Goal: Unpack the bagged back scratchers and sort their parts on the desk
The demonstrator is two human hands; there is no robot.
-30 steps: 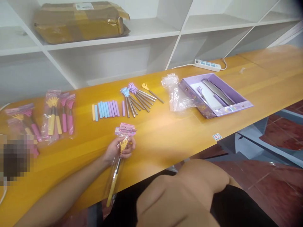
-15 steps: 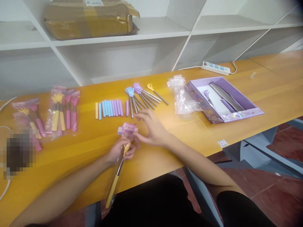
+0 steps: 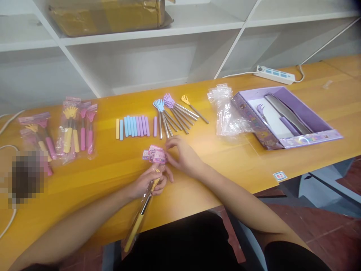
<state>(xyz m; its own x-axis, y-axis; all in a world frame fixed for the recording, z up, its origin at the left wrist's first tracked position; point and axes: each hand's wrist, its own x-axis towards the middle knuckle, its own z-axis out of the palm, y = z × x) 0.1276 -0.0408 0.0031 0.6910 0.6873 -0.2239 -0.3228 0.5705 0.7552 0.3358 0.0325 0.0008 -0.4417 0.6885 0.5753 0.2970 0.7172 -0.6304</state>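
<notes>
My left hand [image 3: 150, 182] is closed around a yellow back scratcher [image 3: 134, 229] in a clear plastic bag, its handle slanting down past the table's front edge. The bag's pink printed top [image 3: 156, 154] sticks up above that hand. My right hand [image 3: 184, 156] is beside this top with thumb and fingers apart; the thumb is at the pink part, and whether it touches is unclear. Beyond it lie blue back scratcher heads on metal rods [image 3: 159, 105], purple ones [image 3: 169, 99] and a single yellow one [image 3: 185, 99]. Loose handle sleeves [image 3: 137, 126] in yellow, blue and purple form a row.
Bagged yellow and pink back scratchers [image 3: 75, 141] lie at the left. Clear empty bags [image 3: 224, 113] sit beside a purple display box [image 3: 321, 122] on the right. A white power strip [image 3: 276, 75] is at the back, below shelves holding a cardboard box [image 3: 113, 17].
The view has shifted slightly. My right hand stays close to the bag's pink top, its fingers still apart. My left hand keeps hold of the bagged back scratcher.
</notes>
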